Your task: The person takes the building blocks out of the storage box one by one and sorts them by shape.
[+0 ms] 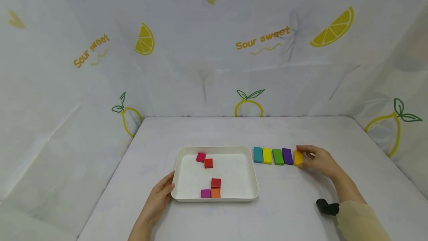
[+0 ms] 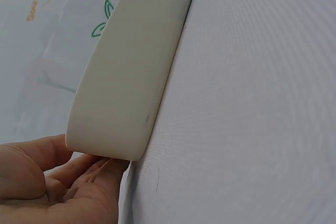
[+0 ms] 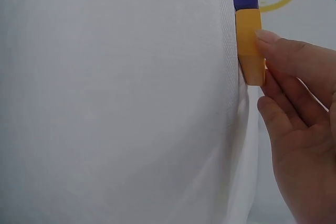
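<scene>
The orange-yellow block point(image 1: 297, 158) is lying at the right end of a row, right of centre in the head frame, and the right hand point(image 1: 319, 160) is pinching it between thumb and fingers. Leftward, purple point(image 1: 287, 156), green point(image 1: 278, 157), yellow point(image 1: 267, 156) and teal blocks point(image 1: 258, 155) are lining up (the teal one sitting just beside the tray). The white tray point(image 1: 234, 172) is resting on the tabletop point(image 1: 234, 220) at lower centre, carrying five small blocks point(image 1: 208, 163), while the left hand point(image 1: 159, 197) is holding its left edge.

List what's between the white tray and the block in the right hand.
Four blocks, seen in the head view, from the tray outward: blue block, yellow block, green block, purple block.
</scene>
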The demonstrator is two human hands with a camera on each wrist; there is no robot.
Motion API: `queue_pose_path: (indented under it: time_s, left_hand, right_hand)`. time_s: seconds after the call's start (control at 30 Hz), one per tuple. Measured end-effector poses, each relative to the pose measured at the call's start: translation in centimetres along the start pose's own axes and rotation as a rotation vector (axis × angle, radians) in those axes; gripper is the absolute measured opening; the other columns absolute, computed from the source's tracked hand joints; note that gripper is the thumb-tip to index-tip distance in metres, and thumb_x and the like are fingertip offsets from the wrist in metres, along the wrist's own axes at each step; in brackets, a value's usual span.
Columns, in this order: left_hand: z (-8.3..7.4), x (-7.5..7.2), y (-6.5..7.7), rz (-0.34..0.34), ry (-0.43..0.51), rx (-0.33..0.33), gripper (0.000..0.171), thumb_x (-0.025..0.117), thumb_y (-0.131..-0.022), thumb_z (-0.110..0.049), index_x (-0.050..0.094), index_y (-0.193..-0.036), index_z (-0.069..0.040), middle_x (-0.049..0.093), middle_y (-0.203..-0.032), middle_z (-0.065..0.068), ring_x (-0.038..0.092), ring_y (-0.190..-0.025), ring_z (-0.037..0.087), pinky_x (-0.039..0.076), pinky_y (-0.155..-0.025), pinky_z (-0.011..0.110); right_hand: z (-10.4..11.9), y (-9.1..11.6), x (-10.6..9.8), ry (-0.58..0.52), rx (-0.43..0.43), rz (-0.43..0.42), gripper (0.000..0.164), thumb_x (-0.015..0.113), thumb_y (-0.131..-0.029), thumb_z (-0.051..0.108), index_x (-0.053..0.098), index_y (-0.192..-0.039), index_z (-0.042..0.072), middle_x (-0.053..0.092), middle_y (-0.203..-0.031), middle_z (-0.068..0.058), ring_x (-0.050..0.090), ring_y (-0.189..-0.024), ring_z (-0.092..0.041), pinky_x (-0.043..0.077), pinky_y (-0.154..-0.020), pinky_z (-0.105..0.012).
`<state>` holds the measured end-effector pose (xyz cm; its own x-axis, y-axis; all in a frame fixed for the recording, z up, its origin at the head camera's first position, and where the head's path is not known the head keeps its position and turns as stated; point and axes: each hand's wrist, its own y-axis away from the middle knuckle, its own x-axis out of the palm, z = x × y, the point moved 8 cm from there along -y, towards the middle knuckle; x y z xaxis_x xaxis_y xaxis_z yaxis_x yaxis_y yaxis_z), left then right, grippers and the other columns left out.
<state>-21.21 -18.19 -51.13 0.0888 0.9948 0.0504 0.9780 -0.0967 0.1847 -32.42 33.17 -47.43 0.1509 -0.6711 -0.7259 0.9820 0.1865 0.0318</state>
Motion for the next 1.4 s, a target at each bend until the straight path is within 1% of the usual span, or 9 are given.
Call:
queue_pose_path:
  time_s: [0.1, 0.27, 0.33, 0.53, 0.6, 0.8, 0.97, 1.17, 1.4]
  left_hand:
    - [0.0, 0.0, 0.0, -0.01, 0.005, -0.003, 0.057, 0.042, -0.105, -0.015, 0.02, -0.156, 0.0, 0.017, -0.165, 0.022, 0.016, -0.154, 0.036, 0.017, -0.126, 0.054]
    - [0.0, -0.1, 0.0, -0.014, 0.004, -0.001, 0.057, 0.042, -0.105, -0.015, 0.019, -0.156, 0.0, 0.017, -0.165, 0.023, 0.016, -0.154, 0.037, 0.017, -0.126, 0.054]
    - [0.0, 0.0, 0.0, -0.012, -0.001, -0.002, 0.058, 0.042, -0.105, -0.015, 0.019, -0.156, 0.0, 0.017, -0.165, 0.023, 0.015, -0.154, 0.037, 0.017, -0.126, 0.054]
    - [-0.1, 0.0, 0.0, -0.009, -0.012, 0.004, 0.058, 0.042, -0.105, -0.015, 0.019, -0.156, 0.001, 0.016, -0.165, 0.023, 0.016, -0.154, 0.037, 0.017, -0.125, 0.054]
    - [-0.1, 0.1, 0.0, -0.01, -0.013, 0.005, 0.057, 0.042, -0.105, -0.015, 0.02, -0.156, 0.001, 0.017, -0.165, 0.023, 0.016, -0.154, 0.037, 0.017, -0.125, 0.054]
    - [-0.1, 0.2, 0.1, 0.002, -0.01, 0.012, 0.058, 0.042, -0.105, -0.015, 0.019, -0.156, 0.001, 0.017, -0.165, 0.023, 0.016, -0.154, 0.036, 0.017, -0.125, 0.054]
    - [-0.3, 0.3, 0.1, 0.013, -0.023, 0.025, 0.058, 0.041, -0.106, -0.015, 0.018, -0.156, 0.002, 0.016, -0.165, 0.023, 0.015, -0.154, 0.038, 0.018, -0.124, 0.053]
    - [-0.1, 0.2, 0.1, -0.01, -0.022, 0.008, 0.056, 0.042, -0.105, -0.015, 0.022, -0.156, -0.001, 0.02, -0.165, 0.02, 0.019, -0.154, 0.034, 0.021, -0.124, 0.051]
    - [-0.3, 0.3, 0.3, 0.001, -0.023, 0.016, 0.058, 0.042, -0.106, -0.016, 0.019, -0.156, 0.001, 0.017, -0.165, 0.023, 0.016, -0.154, 0.037, 0.018, -0.124, 0.053]
  right_hand:
    - [0.2, -0.1, -0.1, -0.019, -0.017, 0.011, 0.066, 0.075, -0.079, 0.004, 0.05, -0.14, -0.004, 0.053, -0.143, -0.027, 0.044, -0.136, -0.045, 0.04, -0.109, -0.046]
    - [0.3, -0.3, -0.2, -0.042, -0.043, 0.018, 0.07, 0.077, -0.077, 0.005, 0.049, -0.14, -0.005, 0.053, -0.143, -0.026, 0.043, -0.136, -0.042, 0.047, -0.103, -0.012]
    - [0.2, -0.4, -0.2, -0.043, -0.046, 0.017, 0.07, 0.077, -0.076, 0.005, 0.049, -0.14, -0.005, 0.053, -0.143, -0.026, 0.043, -0.136, -0.042, 0.046, -0.1, -0.006]
    - [0.1, -0.5, -0.1, -0.036, -0.031, 0.017, 0.071, 0.077, -0.076, 0.005, 0.049, -0.141, -0.004, 0.052, -0.145, -0.026, 0.043, -0.136, -0.042, 0.044, -0.109, -0.039]
    - [0.2, -0.5, -0.2, -0.049, -0.028, 0.015, 0.072, 0.077, -0.077, 0.006, 0.048, -0.142, -0.004, 0.051, -0.145, -0.027, 0.043, -0.137, -0.043, 0.041, -0.109, -0.044]
    - [1.1, -0.6, -1.0, -0.099, -0.027, -0.027, 0.063, 0.072, -0.088, 0.013, 0.046, -0.143, -0.002, 0.05, -0.146, -0.026, 0.043, -0.137, -0.043, 0.045, -0.108, -0.033]
    - [3.1, -0.7, -1.4, -0.102, -0.03, -0.072, 0.057, 0.068, -0.093, 0.028, 0.05, -0.142, 0.003, 0.054, -0.144, -0.023, 0.048, -0.135, -0.041, 0.05, -0.105, -0.026]
    - [5.7, -1.0, -0.2, -0.176, -0.036, -0.068, 0.056, 0.066, -0.094, 0.038, 0.055, -0.139, 0.007, 0.057, -0.142, -0.019, 0.051, -0.135, -0.039, 0.047, -0.093, -0.002]
    - [9.6, -1.2, 2.6, -0.301, -0.101, -0.052, 0.048, 0.069, -0.093, 0.031, 0.06, -0.134, 0.008, 0.062, -0.137, -0.017, 0.056, -0.131, -0.036, 0.049, -0.092, -0.006]
